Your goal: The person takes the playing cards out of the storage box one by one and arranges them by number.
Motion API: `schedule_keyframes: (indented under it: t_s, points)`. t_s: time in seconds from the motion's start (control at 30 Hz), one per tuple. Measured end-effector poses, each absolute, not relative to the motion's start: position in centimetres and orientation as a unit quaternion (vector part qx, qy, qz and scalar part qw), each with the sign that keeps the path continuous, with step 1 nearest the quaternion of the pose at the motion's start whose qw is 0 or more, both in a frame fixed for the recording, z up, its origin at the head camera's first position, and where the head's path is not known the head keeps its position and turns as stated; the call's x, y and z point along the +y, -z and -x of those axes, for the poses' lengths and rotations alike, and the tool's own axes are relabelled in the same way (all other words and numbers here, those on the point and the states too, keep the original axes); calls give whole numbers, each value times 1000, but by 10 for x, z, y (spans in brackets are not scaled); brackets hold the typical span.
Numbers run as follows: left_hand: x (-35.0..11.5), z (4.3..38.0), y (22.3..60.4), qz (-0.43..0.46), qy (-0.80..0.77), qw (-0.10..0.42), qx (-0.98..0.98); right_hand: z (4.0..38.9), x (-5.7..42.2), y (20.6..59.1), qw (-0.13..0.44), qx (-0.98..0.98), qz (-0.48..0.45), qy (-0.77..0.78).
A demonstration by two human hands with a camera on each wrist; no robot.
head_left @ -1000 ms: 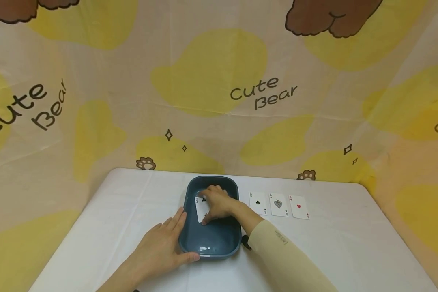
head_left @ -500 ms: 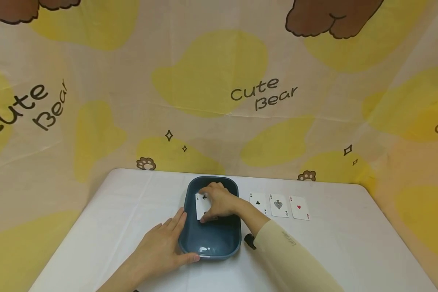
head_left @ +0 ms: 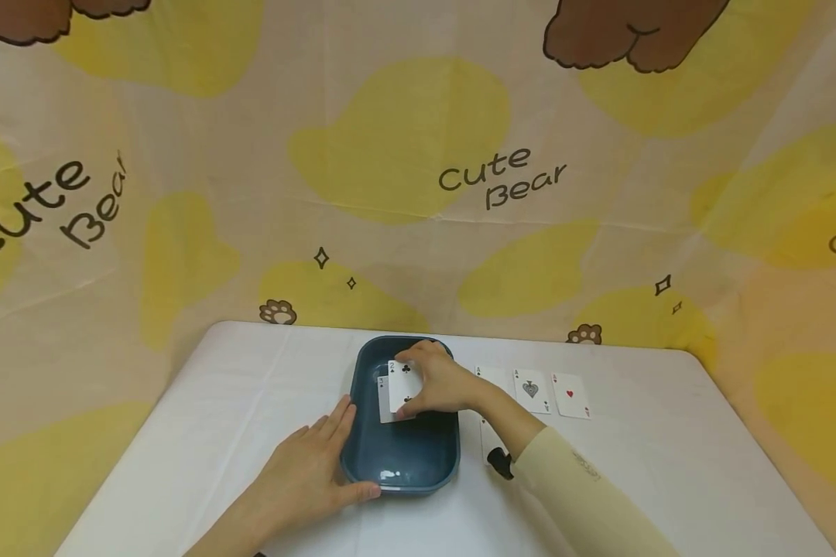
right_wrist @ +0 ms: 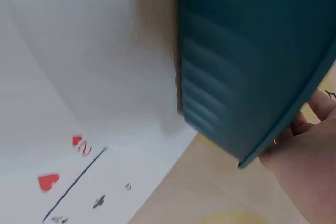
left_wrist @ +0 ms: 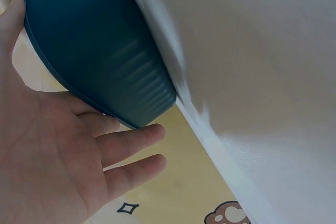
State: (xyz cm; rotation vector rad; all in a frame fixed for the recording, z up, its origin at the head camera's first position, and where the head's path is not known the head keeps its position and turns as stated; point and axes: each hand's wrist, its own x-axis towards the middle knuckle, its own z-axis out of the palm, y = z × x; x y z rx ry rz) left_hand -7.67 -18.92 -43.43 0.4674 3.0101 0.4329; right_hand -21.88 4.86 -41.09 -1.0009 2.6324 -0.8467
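Note:
A dark blue rectangular tray (head_left: 400, 456) stands on the white table in the head view. Over it, my right hand (head_left: 446, 379) pinches a two of clubs (head_left: 400, 387) between thumb and fingers at its long ends. Beneath that card, another white playing card (head_left: 384, 413) shows its left and lower edges. My left hand (head_left: 306, 468) touches the tray's left rim with straight fingers, its thumb at the near corner. In the left wrist view this hand (left_wrist: 52, 150) lies spread along the tray wall (left_wrist: 94, 40). The right fingers are mostly hidden behind the tray in the right wrist view.
Right of the tray, an ace of clubs (head_left: 488, 374), an ace of spades (head_left: 532, 391) and an ace of hearts (head_left: 571, 394) lie in a row. Below the ace of clubs is a two of hearts (right_wrist: 50, 182), partly covered by my forearm in the head view.
My right hand has drawn the two of clubs rightward and slightly away, uncovering the card beneath. The two of hearts now shows beside my forearm. The left hand stays still.

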Motion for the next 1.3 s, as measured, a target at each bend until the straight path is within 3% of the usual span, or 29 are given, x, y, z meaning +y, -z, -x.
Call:
schedule_keyframes:
  t_s: [1.3]
  points:
    - [-188, 77, 432, -147, -143, 27, 978, 192, 125, 392, 60, 893, 308, 321]
